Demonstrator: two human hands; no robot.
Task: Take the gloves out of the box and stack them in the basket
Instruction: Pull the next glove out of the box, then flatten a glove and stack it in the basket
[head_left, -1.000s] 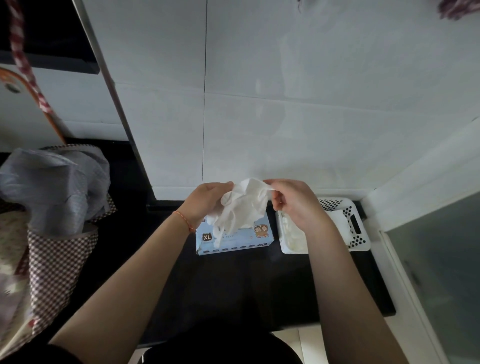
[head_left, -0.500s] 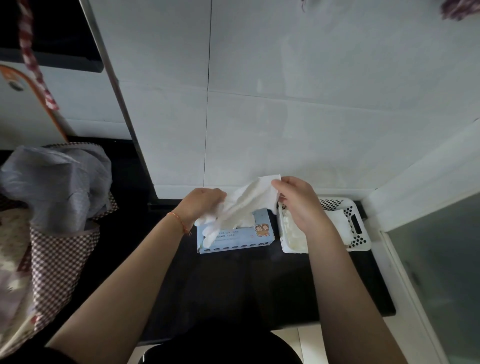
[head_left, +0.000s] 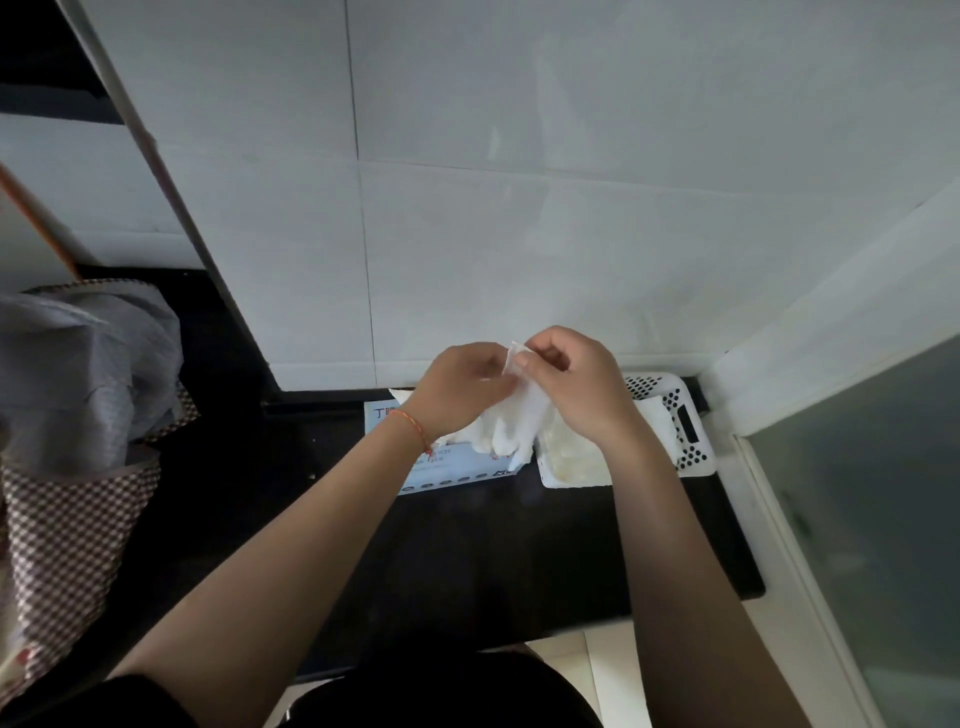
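So both hands, left hand (head_left: 460, 387) and right hand (head_left: 579, 387), pinch one white glove (head_left: 519, 421) above the box (head_left: 447, 467), beside the basket (head_left: 685, 431).

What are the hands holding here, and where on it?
Both the left hand and right hand pinch one white glove at its upper edge.

Perforated plastic basket (head_left: 691, 441), glossy tiles (head_left: 571, 156)

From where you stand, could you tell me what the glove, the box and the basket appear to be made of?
Glove: thin, limp white film, probably disposable plastic or latex; it drapes and creases between left hand and right hand.
Box: printed light-blue cardboard, judging by flat faces and sharp edges.
Basket: white moulded plastic, slightly glossy, with punched round holes.
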